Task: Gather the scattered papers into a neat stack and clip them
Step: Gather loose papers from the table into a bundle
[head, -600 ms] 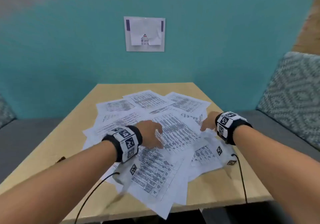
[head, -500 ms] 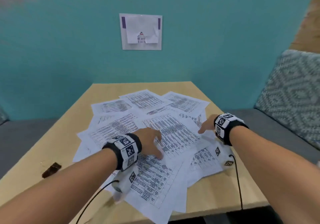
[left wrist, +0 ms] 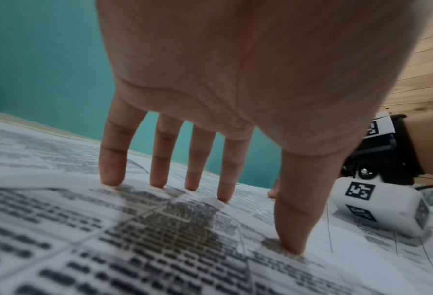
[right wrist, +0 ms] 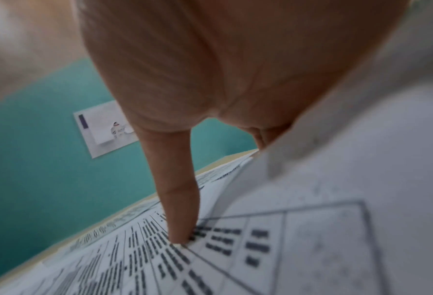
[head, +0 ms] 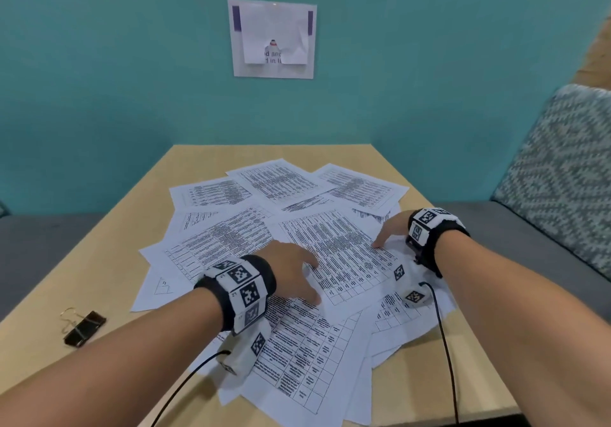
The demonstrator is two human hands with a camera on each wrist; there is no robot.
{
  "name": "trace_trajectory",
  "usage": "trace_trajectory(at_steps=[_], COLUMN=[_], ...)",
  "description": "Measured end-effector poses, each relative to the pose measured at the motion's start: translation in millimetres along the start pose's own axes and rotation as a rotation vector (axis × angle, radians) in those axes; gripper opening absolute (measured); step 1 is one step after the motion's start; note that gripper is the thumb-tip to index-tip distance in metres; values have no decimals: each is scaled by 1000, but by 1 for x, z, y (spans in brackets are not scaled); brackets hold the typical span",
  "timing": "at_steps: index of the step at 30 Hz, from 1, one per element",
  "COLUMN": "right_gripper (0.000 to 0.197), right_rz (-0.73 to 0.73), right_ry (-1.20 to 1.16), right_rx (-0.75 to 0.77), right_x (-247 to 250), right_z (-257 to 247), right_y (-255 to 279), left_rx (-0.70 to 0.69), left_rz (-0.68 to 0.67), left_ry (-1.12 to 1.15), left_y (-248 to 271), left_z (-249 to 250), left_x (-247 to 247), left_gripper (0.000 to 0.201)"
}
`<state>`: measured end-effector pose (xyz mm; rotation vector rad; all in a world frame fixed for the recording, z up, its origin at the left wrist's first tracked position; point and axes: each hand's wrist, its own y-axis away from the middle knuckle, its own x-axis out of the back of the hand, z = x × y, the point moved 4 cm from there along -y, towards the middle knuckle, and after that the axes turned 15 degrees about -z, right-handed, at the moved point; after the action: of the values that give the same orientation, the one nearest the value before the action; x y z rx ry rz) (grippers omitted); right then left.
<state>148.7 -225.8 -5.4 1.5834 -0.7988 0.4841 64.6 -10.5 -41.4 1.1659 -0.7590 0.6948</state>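
Observation:
Several printed sheets [head: 330,238] lie scattered and overlapping across the wooden table [head: 211,162]. My left hand [head: 309,281] presses down on the middle of the pile, and in the left wrist view its straight, spread fingertips [left wrist: 109,175] and thumb touch the print. My right hand [head: 388,233] is at the right edge of the top sheet. Its thumb [right wrist: 182,215] lies on the print, and the other fingers are hidden behind that sheet's lifted edge [right wrist: 336,139]. A black binder clip [head: 84,327] with wire handles lies on bare table at the near left, away from both hands.
Some sheets [head: 297,403] overhang the table's near edge. A teal wall with a taped notice [head: 272,39] stands behind the table. Grey bench seats flank it, with a patterned cushion [head: 562,168] on the right. Thin black cables [head: 444,344] trail from both wrists.
The head view has shifted, and the binder clip has come fully into view at the left. My right thumb has slid a little inward onto the top sheet. The left hand still presses the pile.

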Motion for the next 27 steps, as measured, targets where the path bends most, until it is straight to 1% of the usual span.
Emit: trace_trajectory(at_steps=[2, 4, 7, 10, 12, 15, 20, 23, 24, 25, 27], right_gripper=[69, 65, 61, 66, 72, 69, 61, 63, 60, 52, 28], right_rz=[37, 67, 95, 96, 149, 211, 301, 383, 419, 458, 516], right_ry=[-63, -84, -134, -183, -236, -274, -359, -353, -332, -305, -260], right_rx=[-20, -29, -6, 12, 4, -2, 11, 35, 37, 38, 49], right_x=[3, 5, 6, 2, 3, 6, 17, 27, 30, 33, 37], right_z=[1, 3, 3, 1, 2, 6, 4, 4, 3, 3, 0], right_y=[-2, -7, -9, -4, -7, -14, -8, -9, -7, -3, 11], left_rx=[0, 6, 9, 5, -1, 8, 35, 35, 32, 29, 24], left_rz=[-5, -19, -45, -59, -52, -9, -2, -11, -12, -12, -9], left_ry=[-1, -1, -13, -21, -29, -19, 3, -18, -21, -21, -18], left_y=[2, 2, 3, 6, 6, 3, 6, 8, 8, 9, 10], left_z=[1, 2, 3, 5, 5, 3, 1, 2, 2, 3, 4], left_x=[0, -1, -3, -3, -3, -1, 0, 0, 0, 1, 1], left_gripper=[75, 76, 76, 77, 78, 86, 74, 69, 68, 67, 65])
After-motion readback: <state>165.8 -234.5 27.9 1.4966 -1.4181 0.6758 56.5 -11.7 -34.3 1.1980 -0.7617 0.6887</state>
